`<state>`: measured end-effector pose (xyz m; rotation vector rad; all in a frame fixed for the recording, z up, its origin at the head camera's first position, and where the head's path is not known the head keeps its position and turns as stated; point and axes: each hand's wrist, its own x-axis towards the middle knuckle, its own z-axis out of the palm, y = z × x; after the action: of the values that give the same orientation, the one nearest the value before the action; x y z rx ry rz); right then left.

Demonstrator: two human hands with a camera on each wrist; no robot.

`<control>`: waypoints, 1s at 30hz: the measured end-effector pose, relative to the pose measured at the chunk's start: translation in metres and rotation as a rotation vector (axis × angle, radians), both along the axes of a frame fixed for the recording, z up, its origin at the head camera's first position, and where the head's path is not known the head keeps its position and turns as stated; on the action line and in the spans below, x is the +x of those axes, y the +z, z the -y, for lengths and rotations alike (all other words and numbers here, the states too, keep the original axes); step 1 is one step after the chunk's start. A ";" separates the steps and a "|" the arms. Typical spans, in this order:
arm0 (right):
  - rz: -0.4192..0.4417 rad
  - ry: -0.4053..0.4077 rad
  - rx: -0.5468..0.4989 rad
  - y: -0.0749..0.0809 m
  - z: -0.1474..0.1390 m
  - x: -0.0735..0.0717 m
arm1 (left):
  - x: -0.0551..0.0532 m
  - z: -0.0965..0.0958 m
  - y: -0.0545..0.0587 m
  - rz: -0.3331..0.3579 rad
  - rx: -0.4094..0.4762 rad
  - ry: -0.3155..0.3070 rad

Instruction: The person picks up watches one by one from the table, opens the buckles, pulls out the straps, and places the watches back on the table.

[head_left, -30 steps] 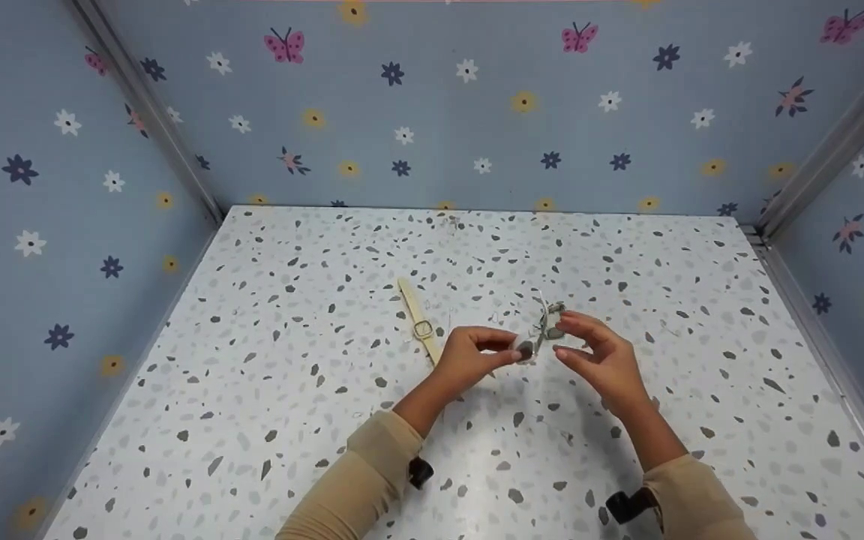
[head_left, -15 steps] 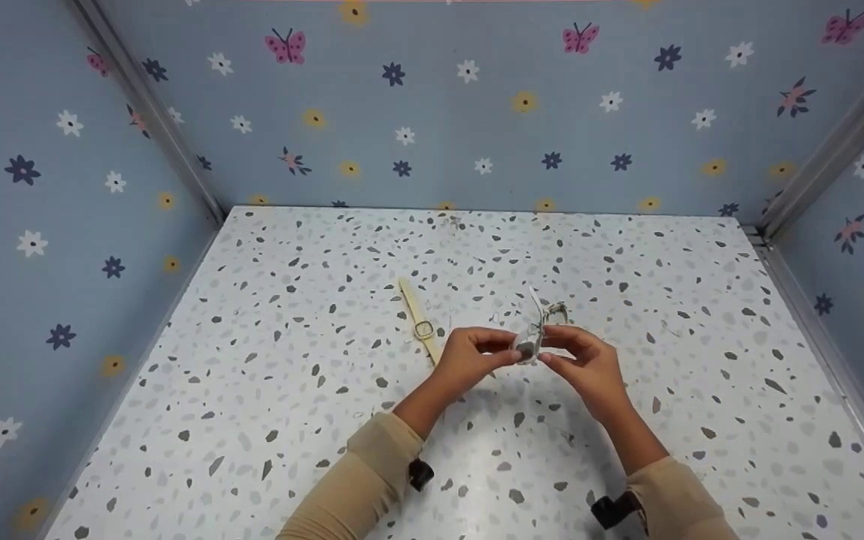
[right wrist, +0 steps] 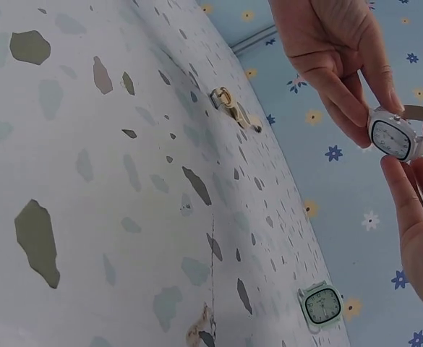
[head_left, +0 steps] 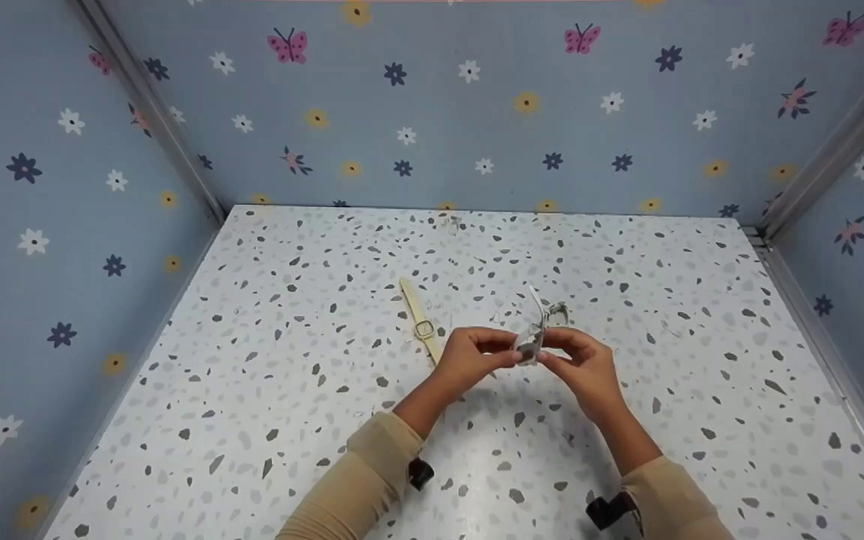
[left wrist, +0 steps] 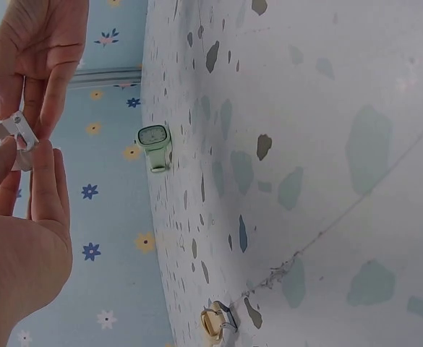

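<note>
Pinches a white wristwatch with a rounded-square, dark-ringed dial (right wrist: 393,139) between both hands, raised above a white tabletop flecked with grey and pale green (head_left: 312,300). Grips with thumb and fingertips of the left hand (head_left: 473,356) at one side and of the right hand (head_left: 586,367) at the other, with a white strap end jutting up past the fingertips. Has a pale green wristwatch with a rounded-square case (right wrist: 322,306) lying just beyond the right hand. Shows a cream-yellow strap with a squarish frame midway (head_left: 423,328) slanting across the tabletop beside the left hand, partly hidden by it.
</note>
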<state>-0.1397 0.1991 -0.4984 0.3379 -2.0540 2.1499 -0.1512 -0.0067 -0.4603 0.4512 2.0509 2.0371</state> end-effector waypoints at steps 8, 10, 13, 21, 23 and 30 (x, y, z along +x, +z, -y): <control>0.020 -0.027 -0.012 0.001 0.001 0.000 | -0.014 -0.004 -0.030 0.058 0.076 -0.018; 0.025 -0.031 -0.017 0.001 0.001 0.000 | -0.014 -0.005 -0.029 0.084 0.114 -0.024; 0.032 -0.043 -0.025 0.002 0.002 0.000 | -0.014 -0.005 -0.030 0.105 0.170 -0.035; 0.031 -0.048 -0.029 0.004 0.003 0.000 | -0.014 -0.003 -0.028 0.065 0.110 -0.029; 0.023 -0.043 -0.018 0.004 0.003 -0.001 | -0.014 -0.001 -0.028 0.039 0.067 -0.016; -0.010 0.016 0.014 0.001 0.001 -0.002 | -0.018 -0.001 -0.028 -0.010 0.017 -0.017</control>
<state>-0.1421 0.1977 -0.4972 0.3671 -2.0691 2.1386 -0.1689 -0.0057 -0.4884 0.4812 2.0302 2.0478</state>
